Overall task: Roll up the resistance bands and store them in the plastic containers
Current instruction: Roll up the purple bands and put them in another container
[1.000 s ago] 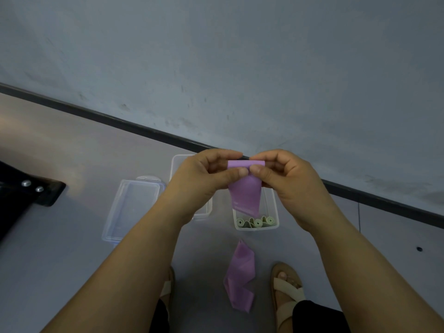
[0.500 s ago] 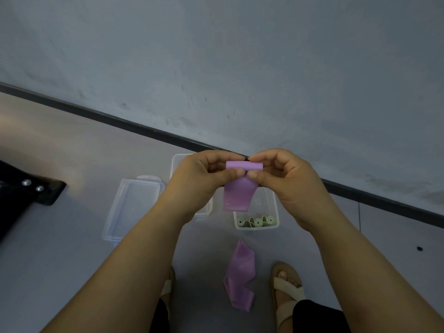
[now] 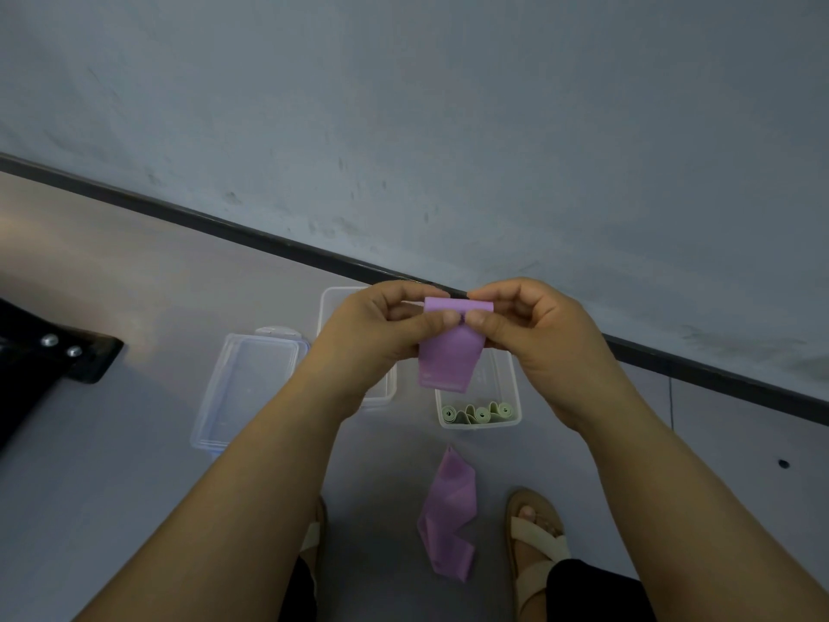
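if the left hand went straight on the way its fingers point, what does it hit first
Probably the right hand: the left hand points across at it, thumbs nearly touching on the purple band both pinch.

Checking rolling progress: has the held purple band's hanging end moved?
Yes, upward: the held purple band hangs shorter, its end farther above the green rolls.

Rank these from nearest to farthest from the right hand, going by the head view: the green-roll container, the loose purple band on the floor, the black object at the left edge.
1. Green-roll container: just beneath the right hand.
2. Loose purple band: on the floor, toward the feet.
3. Black object: far left.
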`<state>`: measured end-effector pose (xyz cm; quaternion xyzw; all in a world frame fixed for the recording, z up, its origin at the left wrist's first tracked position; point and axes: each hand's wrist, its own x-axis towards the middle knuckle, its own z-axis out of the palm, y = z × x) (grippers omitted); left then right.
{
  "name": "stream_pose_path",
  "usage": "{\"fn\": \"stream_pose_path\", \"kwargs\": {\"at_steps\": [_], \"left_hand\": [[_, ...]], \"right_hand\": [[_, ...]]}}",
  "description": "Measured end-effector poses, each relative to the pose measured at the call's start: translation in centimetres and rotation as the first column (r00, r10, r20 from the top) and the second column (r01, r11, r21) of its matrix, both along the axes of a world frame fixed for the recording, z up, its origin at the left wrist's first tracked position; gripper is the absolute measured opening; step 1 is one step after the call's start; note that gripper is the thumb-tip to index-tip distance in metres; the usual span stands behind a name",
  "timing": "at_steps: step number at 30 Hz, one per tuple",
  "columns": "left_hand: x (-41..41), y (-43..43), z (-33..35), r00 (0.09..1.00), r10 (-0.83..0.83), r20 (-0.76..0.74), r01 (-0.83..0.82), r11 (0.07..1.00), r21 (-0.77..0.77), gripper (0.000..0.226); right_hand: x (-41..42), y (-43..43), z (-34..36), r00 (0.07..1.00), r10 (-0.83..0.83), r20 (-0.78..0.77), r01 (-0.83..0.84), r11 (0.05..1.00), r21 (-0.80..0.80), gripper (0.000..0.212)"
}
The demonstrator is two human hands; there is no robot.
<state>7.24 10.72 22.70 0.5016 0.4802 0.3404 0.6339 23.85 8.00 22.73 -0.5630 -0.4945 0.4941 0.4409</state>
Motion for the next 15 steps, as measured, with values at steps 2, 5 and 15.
{"fn": "stream_pose_path", "kwargs": {"at_steps": [2,5,15], "left_hand": [[-0.1,0.1,0.0,0.999,-0.002,0.035,0.004,0.998,-0.055,0.031],[-0.3,0.3,0.0,0.996,0.009,0.089,0.003,0.99,-0.139,0.03],[-2.0,0.6,0.4,0.977,-0.193,0.093,0.211,0.947,-0.244,0.034]], "right_hand": [[0.0,-0.1,0.0,1.0,0.007,0.001,-0.007,1.0,0.009,0.017],[-0.1,-0.3,0.1,0.999,0.021,0.032,-0.022,0.999,0.036,0.021],[0.5,-0.9,1.5,0.904,0.41,0.122,-0.401,0.912,-0.09,0.053]]}}
